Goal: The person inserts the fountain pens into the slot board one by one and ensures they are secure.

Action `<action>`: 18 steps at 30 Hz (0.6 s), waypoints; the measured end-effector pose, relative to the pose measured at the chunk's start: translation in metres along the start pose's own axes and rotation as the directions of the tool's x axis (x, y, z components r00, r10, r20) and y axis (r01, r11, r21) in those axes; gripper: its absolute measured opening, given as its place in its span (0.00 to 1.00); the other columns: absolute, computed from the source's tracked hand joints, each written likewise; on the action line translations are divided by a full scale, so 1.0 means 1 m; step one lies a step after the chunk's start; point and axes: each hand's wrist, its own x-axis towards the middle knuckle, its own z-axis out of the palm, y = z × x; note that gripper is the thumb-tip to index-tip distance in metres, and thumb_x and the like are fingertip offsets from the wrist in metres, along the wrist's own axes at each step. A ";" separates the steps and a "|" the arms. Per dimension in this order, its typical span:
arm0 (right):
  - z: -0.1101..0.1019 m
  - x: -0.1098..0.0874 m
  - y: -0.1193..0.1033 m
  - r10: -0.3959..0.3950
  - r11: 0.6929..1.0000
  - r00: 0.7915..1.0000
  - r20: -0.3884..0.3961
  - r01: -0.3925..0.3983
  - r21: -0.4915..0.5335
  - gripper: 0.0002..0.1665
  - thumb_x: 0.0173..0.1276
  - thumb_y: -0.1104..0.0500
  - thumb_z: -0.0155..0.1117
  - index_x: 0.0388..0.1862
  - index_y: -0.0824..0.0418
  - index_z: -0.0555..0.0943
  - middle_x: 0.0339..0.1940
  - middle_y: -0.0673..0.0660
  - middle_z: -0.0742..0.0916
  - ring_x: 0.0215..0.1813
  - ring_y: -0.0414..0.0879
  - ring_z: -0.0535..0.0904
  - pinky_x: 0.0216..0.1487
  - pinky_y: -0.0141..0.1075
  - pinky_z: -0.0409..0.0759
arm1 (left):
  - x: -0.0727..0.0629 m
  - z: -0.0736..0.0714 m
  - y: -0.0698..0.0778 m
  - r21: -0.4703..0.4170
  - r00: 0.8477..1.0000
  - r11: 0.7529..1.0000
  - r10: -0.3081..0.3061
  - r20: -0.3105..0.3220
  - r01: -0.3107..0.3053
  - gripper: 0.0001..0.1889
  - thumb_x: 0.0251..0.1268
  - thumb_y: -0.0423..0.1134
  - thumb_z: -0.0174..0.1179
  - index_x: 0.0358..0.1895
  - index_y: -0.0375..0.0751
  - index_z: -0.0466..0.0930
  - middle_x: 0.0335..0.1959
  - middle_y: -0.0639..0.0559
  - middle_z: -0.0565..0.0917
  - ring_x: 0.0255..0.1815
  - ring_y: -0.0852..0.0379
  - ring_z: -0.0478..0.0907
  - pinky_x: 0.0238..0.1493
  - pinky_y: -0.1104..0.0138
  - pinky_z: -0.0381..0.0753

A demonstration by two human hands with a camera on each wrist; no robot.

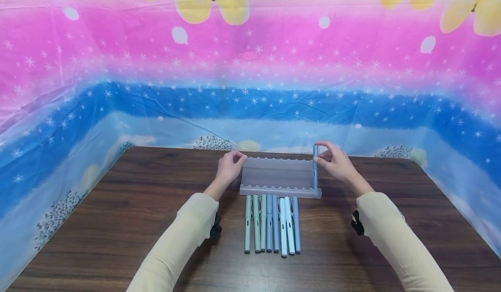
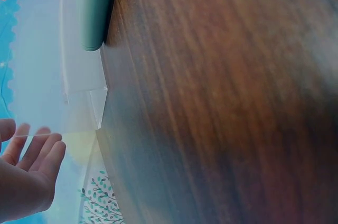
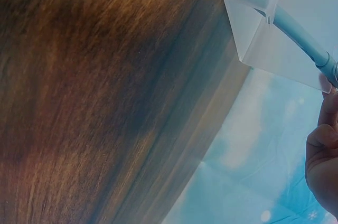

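**Translucent rack [image 1: 278,172]: left edge gripped, upright pen [image 1: 315,177] at right end**

Left hand [image 1: 230,169]: thumb and fingers pinch the rack's upper left corner. The left wrist view shows what the head view hides: several fingers spread at the panel's side edge, the base's see-through end, and the rounded end of a green pen close by.

Centre: the rack stands on the wooden table [image 1: 156,196], its back panel and front ledge both scalloped. Eight pens lie side by side in front of it. From left: three green pens [image 1: 256,231], two blue-grey pens [image 1: 269,231], two pale blue pens [image 1: 283,235], one blue pen [image 1: 297,231]. Only the head view shows the full row.

Right end: the blue-grey upright pen stands at the last notch. Right hand [image 1: 335,162]: thumb and fingers grasp its upper part. The right wrist view crops this hand but shows, through the clear wall, the pen's lower end inside the base.
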 end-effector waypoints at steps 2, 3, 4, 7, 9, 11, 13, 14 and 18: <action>0.000 0.000 0.000 0.000 1.000 1.000 0.002 0.000 -0.005 0.27 0.63 0.60 0.57 0.61 0.56 0.63 0.38 0.63 0.81 0.40 0.54 0.78 0.38 0.49 0.74 | 0.000 0.000 0.000 0.000 1.000 1.000 0.000 -0.002 0.000 0.11 0.63 0.40 0.52 0.39 0.35 0.77 0.42 0.44 0.78 0.46 0.49 0.73 0.48 0.59 0.70; 0.000 0.000 0.000 0.001 1.000 1.000 0.003 -0.001 -0.007 0.28 0.63 0.60 0.57 0.61 0.56 0.63 0.38 0.63 0.81 0.40 0.54 0.78 0.39 0.50 0.74 | 0.000 0.000 0.000 -0.002 1.000 1.000 -0.003 -0.002 0.003 0.11 0.63 0.40 0.52 0.39 0.35 0.77 0.42 0.44 0.78 0.46 0.49 0.73 0.48 0.59 0.69; 0.000 0.000 -0.001 0.001 1.000 1.000 0.004 -0.001 -0.008 0.28 0.63 0.60 0.57 0.62 0.56 0.62 0.39 0.63 0.81 0.40 0.54 0.78 0.39 0.50 0.74 | 0.000 0.001 0.000 -0.001 1.000 1.000 -0.001 -0.003 0.001 0.11 0.63 0.40 0.52 0.39 0.35 0.77 0.42 0.44 0.78 0.46 0.49 0.73 0.48 0.59 0.70; -0.002 -0.001 -0.001 -0.005 1.000 1.000 -0.013 0.005 -0.007 0.29 0.63 0.60 0.57 0.63 0.57 0.62 0.40 0.64 0.81 0.39 0.55 0.78 0.38 0.49 0.75 | 0.000 0.001 -0.001 0.002 1.000 1.000 -0.001 -0.006 0.001 0.11 0.63 0.41 0.52 0.39 0.35 0.77 0.42 0.44 0.78 0.46 0.49 0.73 0.48 0.59 0.69; -0.003 -0.002 -0.001 -0.011 1.000 0.999 -0.040 0.011 -0.002 0.30 0.62 0.60 0.57 0.63 0.57 0.62 0.41 0.64 0.81 0.37 0.55 0.79 0.35 0.47 0.76 | 0.000 0.001 -0.001 0.003 1.000 1.000 0.002 -0.007 -0.002 0.11 0.63 0.40 0.52 0.39 0.35 0.77 0.42 0.44 0.78 0.47 0.49 0.72 0.48 0.59 0.69; -0.005 -0.003 -0.001 -0.023 1.000 0.997 -0.076 0.023 -0.004 0.29 0.62 0.60 0.58 0.62 0.57 0.63 0.42 0.64 0.80 0.34 0.55 0.80 0.32 0.45 0.77 | 0.000 0.001 -0.001 0.002 1.000 1.000 0.000 -0.009 0.000 0.11 0.63 0.41 0.52 0.39 0.35 0.77 0.42 0.44 0.78 0.46 0.49 0.73 0.48 0.60 0.69; -0.007 -0.005 -0.001 -0.044 0.999 0.993 -0.110 0.043 -0.007 0.29 0.62 0.61 0.58 0.62 0.58 0.64 0.42 0.64 0.80 0.31 0.56 0.80 0.27 0.42 0.76 | 0.001 0.002 -0.001 -0.002 1.000 1.000 0.000 -0.008 0.000 0.11 0.63 0.41 0.52 0.39 0.35 0.77 0.42 0.44 0.79 0.46 0.49 0.73 0.48 0.59 0.70; -0.008 -0.006 -0.001 -0.054 0.999 0.991 -0.126 0.053 -0.007 0.28 0.62 0.61 0.58 0.61 0.58 0.64 0.42 0.64 0.80 0.30 0.55 0.80 0.26 0.41 0.76 | 0.001 0.002 -0.002 -0.002 1.000 1.000 0.000 -0.007 0.000 0.11 0.63 0.41 0.52 0.39 0.36 0.77 0.42 0.44 0.79 0.46 0.49 0.73 0.48 0.60 0.70; -0.009 -0.011 -0.003 -0.104 0.995 0.980 -0.169 0.103 -0.012 0.26 0.61 0.61 0.59 0.59 0.58 0.67 0.41 0.62 0.80 0.24 0.52 0.78 0.21 0.38 0.74 | 0.002 0.002 -0.003 -0.003 1.000 1.000 0.000 -0.003 0.000 0.11 0.63 0.41 0.52 0.39 0.36 0.77 0.42 0.44 0.79 0.46 0.49 0.73 0.47 0.59 0.70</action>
